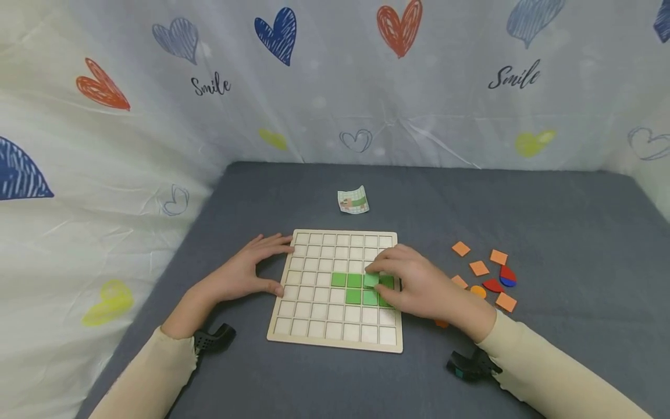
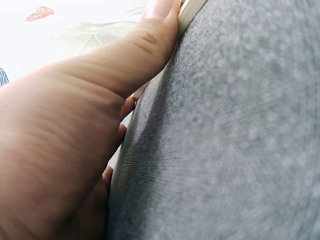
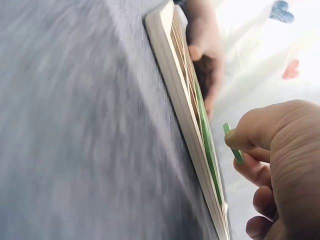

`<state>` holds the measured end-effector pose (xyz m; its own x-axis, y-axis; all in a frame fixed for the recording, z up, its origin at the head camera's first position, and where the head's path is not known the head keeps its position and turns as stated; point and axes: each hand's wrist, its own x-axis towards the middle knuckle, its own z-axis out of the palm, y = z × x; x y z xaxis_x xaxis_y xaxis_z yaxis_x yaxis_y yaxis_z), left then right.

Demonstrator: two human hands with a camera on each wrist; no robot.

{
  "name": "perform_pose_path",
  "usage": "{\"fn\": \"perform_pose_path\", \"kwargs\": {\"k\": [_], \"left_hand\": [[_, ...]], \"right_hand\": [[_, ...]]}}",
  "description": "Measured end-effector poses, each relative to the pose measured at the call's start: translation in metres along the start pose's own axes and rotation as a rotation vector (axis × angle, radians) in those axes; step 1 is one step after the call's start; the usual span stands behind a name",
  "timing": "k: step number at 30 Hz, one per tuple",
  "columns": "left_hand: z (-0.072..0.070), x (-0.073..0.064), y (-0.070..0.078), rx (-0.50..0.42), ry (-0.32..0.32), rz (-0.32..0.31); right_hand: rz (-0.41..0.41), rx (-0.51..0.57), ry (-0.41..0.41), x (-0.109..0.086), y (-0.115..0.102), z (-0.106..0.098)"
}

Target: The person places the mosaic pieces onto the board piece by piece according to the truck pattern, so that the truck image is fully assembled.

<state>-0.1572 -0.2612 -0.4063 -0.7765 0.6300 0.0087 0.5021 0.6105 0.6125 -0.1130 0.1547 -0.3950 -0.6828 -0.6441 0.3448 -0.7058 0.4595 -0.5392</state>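
A pale wooden grid board point(image 1: 307, 311) lies flat on the dark grey tabletop. Several green square tiles point(image 1: 353, 296) sit in cells of two neighbouring rows on its right half. Between thumb and fingertips, my right hand point(image 1: 419, 285) pinches one green square tile point(image 3: 234, 144), held just above the board in the right wrist view. The palm hides part of the board's right edge. My left hand point(image 1: 238, 273) rests at the board's left edge, thumb point(image 2: 159, 9) and fingers spread and touching the rim.
Orange square tiles point(image 1: 478, 268) lie scattered to the right of the board. Among them are red pieces point(image 1: 492, 285), a blue piece point(image 1: 508, 281) and a round orange piece point(image 1: 478, 291). Behind the board lies a small printed card point(image 1: 353, 201). A heart-patterned curtain point(image 1: 324, 87) hangs behind the table.
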Motion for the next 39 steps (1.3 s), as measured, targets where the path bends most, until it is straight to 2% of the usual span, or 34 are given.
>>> {"fn": "perform_pose_path", "kwargs": {"k": [7,14,20,39], "left_hand": [[0.007,0.003,-0.002,0.075,0.028,-0.014],[0.009,0.006,0.000,0.107,0.065,0.025],[0.009,0.004,-0.001,0.110,0.065,0.014],[0.004,0.002,0.005,0.050,0.000,-0.004]], "right_hand": [[0.013,0.013,-0.059,0.012,-0.011,0.014],[-0.045,-0.013,-0.083,0.024,-0.020,0.024],[-0.083,-0.023,-0.091,0.029,-0.023,0.033],[-0.163,0.002,0.041,0.019,-0.014,0.044]]}}
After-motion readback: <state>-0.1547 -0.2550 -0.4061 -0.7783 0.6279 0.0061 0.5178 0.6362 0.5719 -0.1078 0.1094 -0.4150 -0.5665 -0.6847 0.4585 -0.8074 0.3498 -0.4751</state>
